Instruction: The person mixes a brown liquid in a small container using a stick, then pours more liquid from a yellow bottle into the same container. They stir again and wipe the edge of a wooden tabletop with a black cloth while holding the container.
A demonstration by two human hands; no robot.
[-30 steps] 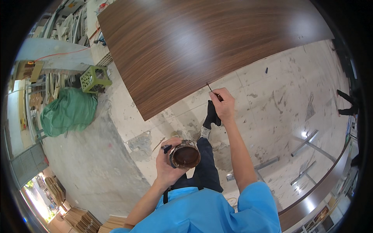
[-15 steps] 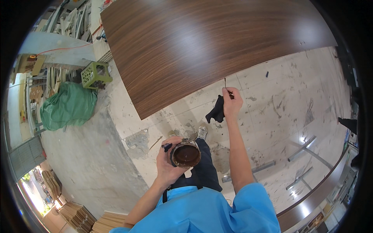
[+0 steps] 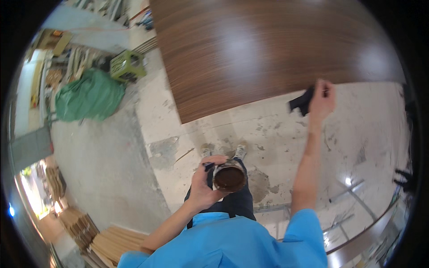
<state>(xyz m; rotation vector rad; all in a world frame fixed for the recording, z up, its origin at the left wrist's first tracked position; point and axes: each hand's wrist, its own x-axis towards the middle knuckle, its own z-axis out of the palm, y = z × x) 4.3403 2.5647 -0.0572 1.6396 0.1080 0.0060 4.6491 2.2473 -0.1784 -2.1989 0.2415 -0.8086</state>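
Note:
My left hand (image 3: pixel 202 186) is wrapped round a stained open container (image 3: pixel 230 168) with dark brown liquid in it, held in front of my body. A small dark object (image 3: pixel 208 166) sits by the thumb and fingers of that hand; its kind is unclear. My right hand (image 3: pixel 322 103), smeared by motion, is closed near the front edge of a wood-grain brown panel (image 3: pixel 250 58). From it hangs a black cloth (image 3: pixel 302 102). The thin brush-like stick that this hand pinched earlier cannot be made out now.
A green plastic stool (image 3: pixel 128 65) and a green sack (image 3: pixel 91 96) stand on the left. Flat brown boards (image 3: pixel 118 241) are stacked at lower left. Metal frame pieces (image 3: pixel 357 201) lie on the floor at right, near another brown panel edge (image 3: pixel 346 254).
My right hand has moved to the right along the panel's edge, taking the black cloth with it. The view has shifted; my left hand still holds the container.

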